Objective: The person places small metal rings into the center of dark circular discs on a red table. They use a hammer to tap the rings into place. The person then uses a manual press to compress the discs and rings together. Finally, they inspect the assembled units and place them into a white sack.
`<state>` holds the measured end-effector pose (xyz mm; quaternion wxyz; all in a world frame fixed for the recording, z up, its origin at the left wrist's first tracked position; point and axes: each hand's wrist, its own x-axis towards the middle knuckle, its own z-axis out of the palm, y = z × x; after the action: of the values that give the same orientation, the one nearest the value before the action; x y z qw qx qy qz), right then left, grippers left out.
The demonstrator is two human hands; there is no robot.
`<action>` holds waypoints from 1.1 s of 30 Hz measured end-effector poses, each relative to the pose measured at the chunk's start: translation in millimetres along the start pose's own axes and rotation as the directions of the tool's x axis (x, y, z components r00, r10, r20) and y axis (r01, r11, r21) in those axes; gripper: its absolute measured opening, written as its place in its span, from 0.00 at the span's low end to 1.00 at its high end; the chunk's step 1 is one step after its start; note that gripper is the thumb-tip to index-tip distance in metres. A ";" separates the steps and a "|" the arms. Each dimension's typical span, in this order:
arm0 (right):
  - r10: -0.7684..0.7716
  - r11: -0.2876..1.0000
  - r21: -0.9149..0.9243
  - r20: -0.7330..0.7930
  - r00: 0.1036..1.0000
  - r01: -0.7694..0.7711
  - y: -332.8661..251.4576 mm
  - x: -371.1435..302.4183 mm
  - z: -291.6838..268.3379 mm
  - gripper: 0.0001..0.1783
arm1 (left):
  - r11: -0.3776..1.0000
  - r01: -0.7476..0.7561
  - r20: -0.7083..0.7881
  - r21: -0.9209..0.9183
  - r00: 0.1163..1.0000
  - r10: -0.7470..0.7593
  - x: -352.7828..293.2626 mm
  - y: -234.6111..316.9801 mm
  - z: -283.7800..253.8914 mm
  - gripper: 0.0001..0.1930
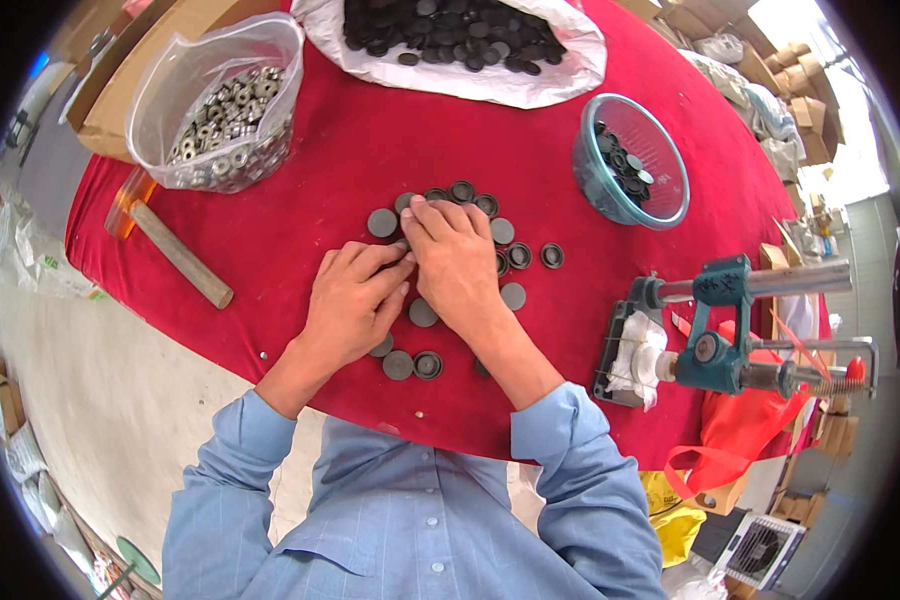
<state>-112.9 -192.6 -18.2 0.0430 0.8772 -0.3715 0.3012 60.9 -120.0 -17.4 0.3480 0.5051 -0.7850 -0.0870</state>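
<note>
Small round black caps lie loosely scattered on the red cloth around both hands. Some show a flat grey-black face, like the cap [381, 222] beyond my left hand; others show a ringed hollow side, like the cap [552, 256] to the right. My left hand [350, 300] is curled, its fingertips meeting my right hand; whatever it grips is hidden. My right hand [457, 262] lies palm down over the group, fingers stretched forward and fingertips touching a flat cap [404, 203]. Under its palm some caps are partly covered. Nearer me rest a flat cap [398, 365] and a hollow cap [428, 365].
A clear bag of metal rings [228, 125] stands far left, beside a hammer [180, 255]. A white sack [590, 65] of black caps lies at the back. At right are a blue-green basket [678, 165] with caps and a green hand press [715, 345].
</note>
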 end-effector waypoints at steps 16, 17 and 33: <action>0.486 0.856 0.060 0.244 0.839 -0.513 90.5 -86.5 -112.4 0.34 | 0.996 -0.047 0.117 0.081 0.992 0.038 81.4 9.3 -17.3 0.30; 0.476 0.860 0.072 0.247 0.844 -0.506 89.2 -83.8 -105.9 0.34 | 0.989 -0.061 0.179 0.136 0.983 0.036 93.4 13.1 -14.2 0.32; 0.449 0.861 0.168 0.191 0.873 -0.480 90.9 -71.8 -89.2 0.23 | 0.981 -0.192 0.381 -0.010 0.907 0.181 151.3 22.7 64.2 0.18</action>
<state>-257.7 -186.5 0.8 -0.1509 0.7805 -0.5405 0.2754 -33.9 -252.1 15.3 0.1889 0.4062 -0.8832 -0.1389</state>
